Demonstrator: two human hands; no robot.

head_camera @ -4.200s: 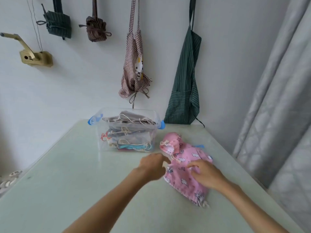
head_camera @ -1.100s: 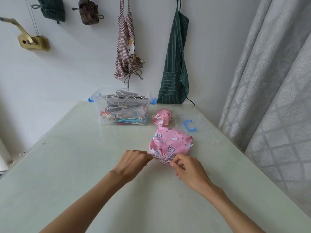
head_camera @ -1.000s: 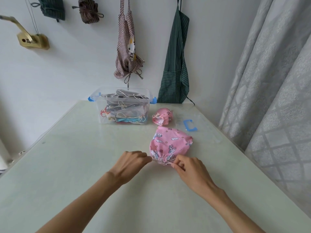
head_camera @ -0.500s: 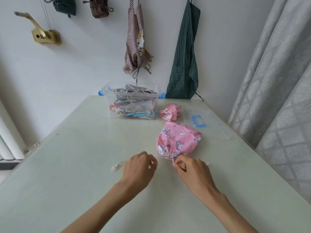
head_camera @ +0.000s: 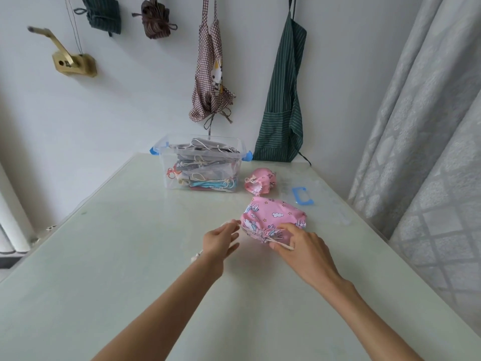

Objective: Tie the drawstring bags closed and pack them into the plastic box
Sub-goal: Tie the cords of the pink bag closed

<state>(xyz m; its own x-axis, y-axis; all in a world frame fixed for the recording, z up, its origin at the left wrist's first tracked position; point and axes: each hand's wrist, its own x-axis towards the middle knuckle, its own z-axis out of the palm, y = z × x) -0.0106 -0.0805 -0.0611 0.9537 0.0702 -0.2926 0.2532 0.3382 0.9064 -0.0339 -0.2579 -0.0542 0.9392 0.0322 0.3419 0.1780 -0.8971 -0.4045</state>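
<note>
A pink printed drawstring bag (head_camera: 276, 216) lies on the pale table (head_camera: 130, 256), its gathered mouth toward me. My left hand (head_camera: 221, 242) sits just left of the mouth and holds one white cord, whose loose end trails by my wrist. My right hand (head_camera: 299, 243) pinches the other cord end at the mouth, with its forefinger resting on the bag. A smaller pink bag (head_camera: 260, 181) lies behind, beside the clear plastic box (head_camera: 235, 152) with blue latches, which holds several tied bags.
The box's clear lid with a blue clip (head_camera: 302, 195) lies flat to the right of the bags. A grey curtain (head_camera: 429, 126) hangs along the table's right edge. Aprons (head_camera: 283, 100) and small bags hang on the wall behind.
The bag's mouth has been drawn tight. Over the last half second my left hand came back in toward the mouth with its cord, and my right forefinger moved onto the bag.
</note>
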